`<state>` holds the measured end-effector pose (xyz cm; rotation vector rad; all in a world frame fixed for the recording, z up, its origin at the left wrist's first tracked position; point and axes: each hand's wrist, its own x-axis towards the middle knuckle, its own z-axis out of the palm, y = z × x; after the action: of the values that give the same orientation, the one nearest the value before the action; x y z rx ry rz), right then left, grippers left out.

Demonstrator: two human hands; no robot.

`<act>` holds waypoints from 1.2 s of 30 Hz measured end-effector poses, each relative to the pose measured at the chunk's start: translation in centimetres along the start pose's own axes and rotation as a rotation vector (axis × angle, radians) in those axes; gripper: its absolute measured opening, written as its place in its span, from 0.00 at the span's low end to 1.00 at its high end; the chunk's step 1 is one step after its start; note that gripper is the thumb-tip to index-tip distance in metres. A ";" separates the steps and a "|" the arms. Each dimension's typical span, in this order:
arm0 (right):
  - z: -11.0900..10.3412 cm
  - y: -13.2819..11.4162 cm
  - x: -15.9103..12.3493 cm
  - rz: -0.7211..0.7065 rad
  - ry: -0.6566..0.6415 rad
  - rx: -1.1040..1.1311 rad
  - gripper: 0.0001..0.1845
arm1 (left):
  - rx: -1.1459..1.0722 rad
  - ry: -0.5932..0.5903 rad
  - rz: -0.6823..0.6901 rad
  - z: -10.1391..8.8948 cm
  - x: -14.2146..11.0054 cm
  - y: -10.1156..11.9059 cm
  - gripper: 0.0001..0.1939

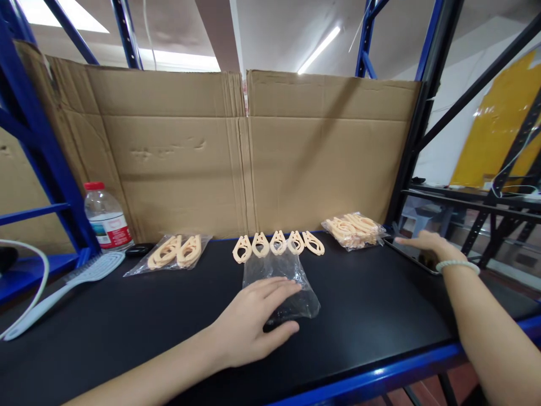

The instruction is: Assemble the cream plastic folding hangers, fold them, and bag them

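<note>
My left hand (262,321) lies over a clear plastic bag (306,296) at the middle of the black table, with its fingers stretched out and the thumb apart. Just beyond the bag stands a row of several beige plastic clips (278,243), shaped like large clothes pegs. Their lower ends meet the bag's far edge. At the right my right hand (429,245) is over a dark, flat device like a phone or tablet (408,254), fingers extended. Whether it touches the screen I cannot tell.
Filled bags of beige clips lie at the left (175,252) and back right (354,230). On the far left are a hairbrush (95,268), a small black object (140,250) and a red-capped bottle (107,220). Cardboard (181,163) walls the back; blue posts frame the table.
</note>
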<state>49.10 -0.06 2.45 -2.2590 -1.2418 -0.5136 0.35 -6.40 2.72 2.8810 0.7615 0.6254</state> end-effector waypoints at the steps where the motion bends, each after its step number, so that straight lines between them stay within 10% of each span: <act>1: -0.2 -0.6 0.0 0.041 0.064 0.015 0.24 | -0.040 0.041 -0.013 -0.3 0.1 -0.3 0.21; 4: -1.1 -3.4 -0.3 0.062 0.238 0.112 0.28 | -0.136 0.168 -0.066 -0.9 0.5 -2.1 0.13; 9: -2.3 -11.6 -4.0 -0.315 0.308 0.342 0.14 | -0.123 0.218 -0.138 -0.4 0.6 -4.9 0.11; 13: -2.7 -18.0 -10.2 -1.128 0.004 0.741 0.10 | -0.037 0.180 -0.098 0.4 0.5 -5.4 0.26; 16: -2.5 -19.9 -13.6 -1.350 -0.207 0.719 0.16 | 0.005 0.161 -0.085 1.0 0.4 -5.3 0.28; 31: -1.0 -19.9 -13.9 -1.338 -0.341 0.730 0.20 | 0.228 0.150 0.245 2.1 0.5 -5.7 0.11; 36: 1.7 -18.2 -9.9 -1.095 -0.199 0.735 0.21 | 0.188 0.175 0.253 2.1 0.6 -5.7 0.10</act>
<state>28.65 2.68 0.22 -0.9149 -2.2567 -0.1166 -0.87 -1.07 -0.06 3.1579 0.5009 0.8883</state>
